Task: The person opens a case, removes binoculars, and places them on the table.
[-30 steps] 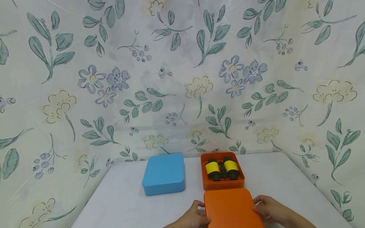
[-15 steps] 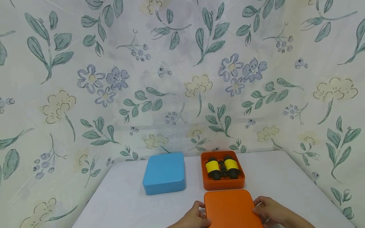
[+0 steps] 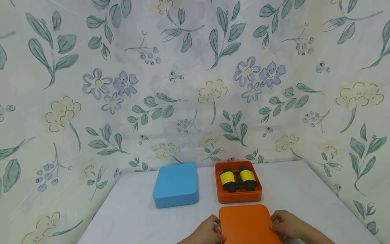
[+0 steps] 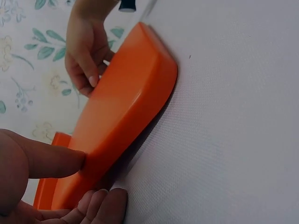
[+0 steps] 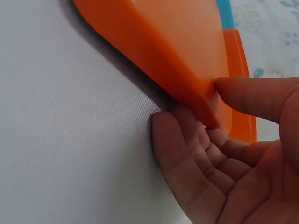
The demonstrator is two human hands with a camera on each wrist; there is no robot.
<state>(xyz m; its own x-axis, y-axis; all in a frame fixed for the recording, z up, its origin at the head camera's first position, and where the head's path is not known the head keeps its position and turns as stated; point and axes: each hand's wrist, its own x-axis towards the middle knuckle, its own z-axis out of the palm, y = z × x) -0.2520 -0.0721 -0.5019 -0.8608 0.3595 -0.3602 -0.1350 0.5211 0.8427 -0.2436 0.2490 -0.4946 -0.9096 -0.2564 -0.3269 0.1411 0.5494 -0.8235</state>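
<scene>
An orange lid (image 3: pixel 246 223) lies near the front of the table, held at both sides. My left hand (image 3: pixel 208 231) grips its left edge, thumb on top and fingers curled beneath, as the left wrist view shows of the lid (image 4: pixel 119 100). On the opposite edge my right hand (image 3: pixel 287 225) pinches it the same way; in the right wrist view the fingers (image 5: pixel 170 144) reach under the rim. Just behind the lid stands an uncovered orange box (image 3: pixel 239 197), with black and yellow binoculars (image 3: pixel 237 179) lying inside.
A blue box (image 3: pixel 176 184) with its top covered stands left of the orange box on the white table (image 3: pixel 131 210). A flower-patterned cloth (image 3: pixel 195 101) hangs behind the table's far edge.
The orange lid has shifted very slightly toward the table's front, both hands still holding it. The view has moved a little; the boxes and binoculars stay in place.
</scene>
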